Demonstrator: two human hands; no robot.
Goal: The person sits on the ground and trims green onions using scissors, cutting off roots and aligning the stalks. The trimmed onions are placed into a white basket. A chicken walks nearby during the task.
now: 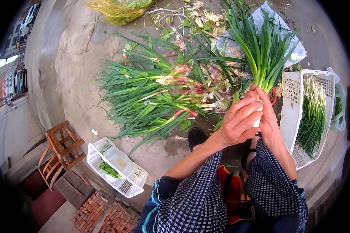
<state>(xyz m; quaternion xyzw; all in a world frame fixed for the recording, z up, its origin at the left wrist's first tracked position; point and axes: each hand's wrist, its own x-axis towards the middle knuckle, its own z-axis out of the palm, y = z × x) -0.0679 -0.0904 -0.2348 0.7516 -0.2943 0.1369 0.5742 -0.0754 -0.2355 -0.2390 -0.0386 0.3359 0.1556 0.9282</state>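
Observation:
Both hands are wrapped around the white stalks of a bunch of green garlic or leeks (pixel 261 52), its leaves fanning out away from me. My left hand (pixel 239 121) grips it from the left, and my right hand (pixel 268 112) closes around it from the right. White stalk ends (pixel 257 118) show between the hands. Beside my right hand is a red loop (pixel 273 96), partly hidden. On the ground to the left lies a loose pile of similar long-leaved plants (pixel 145 96), some with reddish outer skins and roots attached.
At right, a white plastic basket (pixel 291 113) holds thin green stalks (pixel 312 116). Another white basket (pixel 134 174) at left contains leafy greens (pixel 109 169). Peeled skins and roots (pixel 211 17), a clear plastic bag (pixel 297 52), a yellow bag (pixel 119 11) and wooden stools (pixel 64 145) stand around.

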